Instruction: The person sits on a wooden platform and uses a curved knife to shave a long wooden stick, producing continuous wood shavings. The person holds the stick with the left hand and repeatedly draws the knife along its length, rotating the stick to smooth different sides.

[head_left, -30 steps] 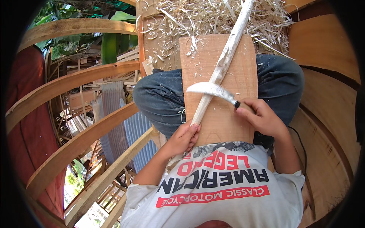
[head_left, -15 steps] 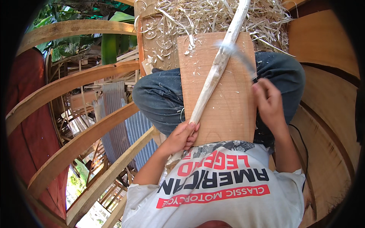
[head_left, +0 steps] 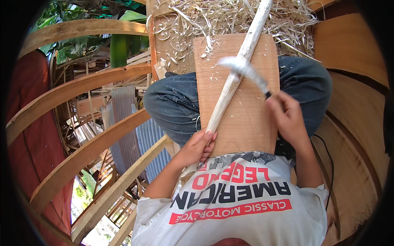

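A long, pale, peeled stick (head_left: pixel 221 100) lies slantwise over a flat wooden board (head_left: pixel 250 123) on my lap. My left hand (head_left: pixel 200 146) is closed around the stick's near end, beside the board's left edge. My right hand (head_left: pixel 286 113), to the right of the stick, grips the dark handle of a curved knife (head_left: pixel 255 76). Its shiny blade crosses over the middle of the stick and is smeared by motion. Whether the edge touches the wood I cannot tell.
Curly wood shavings (head_left: pixel 230 16) heap up beyond the board. Wooden slats (head_left: pixel 90 82) run along the left side, and curved wooden panels (head_left: pixel 353 123) stand on the right. A dark cable (head_left: pixel 328 160) hangs near my right forearm. My bent legs (head_left: pixel 172 102) flank the board.
My right hand and the curved knife have come nearer to me and slightly left along the stick. The left hand keeps its grip on the near end.
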The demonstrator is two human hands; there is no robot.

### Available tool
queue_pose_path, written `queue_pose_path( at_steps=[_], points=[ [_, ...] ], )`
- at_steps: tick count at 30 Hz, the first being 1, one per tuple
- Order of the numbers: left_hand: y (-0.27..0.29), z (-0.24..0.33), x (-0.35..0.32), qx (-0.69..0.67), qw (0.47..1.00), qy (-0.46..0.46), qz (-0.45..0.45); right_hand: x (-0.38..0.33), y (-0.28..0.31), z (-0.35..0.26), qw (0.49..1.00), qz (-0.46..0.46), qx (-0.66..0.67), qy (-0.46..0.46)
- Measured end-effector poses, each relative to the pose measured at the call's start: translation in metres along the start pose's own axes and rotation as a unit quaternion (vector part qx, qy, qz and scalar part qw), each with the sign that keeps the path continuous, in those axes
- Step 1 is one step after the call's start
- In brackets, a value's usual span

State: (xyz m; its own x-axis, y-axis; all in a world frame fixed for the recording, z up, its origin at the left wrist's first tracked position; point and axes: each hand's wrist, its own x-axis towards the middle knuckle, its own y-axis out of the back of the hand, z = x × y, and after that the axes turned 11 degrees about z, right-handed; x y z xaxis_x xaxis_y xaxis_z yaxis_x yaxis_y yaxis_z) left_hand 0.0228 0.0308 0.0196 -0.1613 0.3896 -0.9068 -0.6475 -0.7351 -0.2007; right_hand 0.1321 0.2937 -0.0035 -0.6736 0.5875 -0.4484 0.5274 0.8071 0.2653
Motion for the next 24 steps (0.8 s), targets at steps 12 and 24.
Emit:
queue_pose_path(
  at_steps=[12,24],
  points=[
    [-0.002,0.004,0.002,0.021,1.0,-0.018,0.011,-0.001,-0.004,0.004,0.992,-0.103,-0.025,0.063],
    [-0.001,0.005,0.001,0.02,1.0,-0.02,0.013,0.004,-0.007,-0.004,0.995,-0.082,-0.042,0.042]
  ],
)
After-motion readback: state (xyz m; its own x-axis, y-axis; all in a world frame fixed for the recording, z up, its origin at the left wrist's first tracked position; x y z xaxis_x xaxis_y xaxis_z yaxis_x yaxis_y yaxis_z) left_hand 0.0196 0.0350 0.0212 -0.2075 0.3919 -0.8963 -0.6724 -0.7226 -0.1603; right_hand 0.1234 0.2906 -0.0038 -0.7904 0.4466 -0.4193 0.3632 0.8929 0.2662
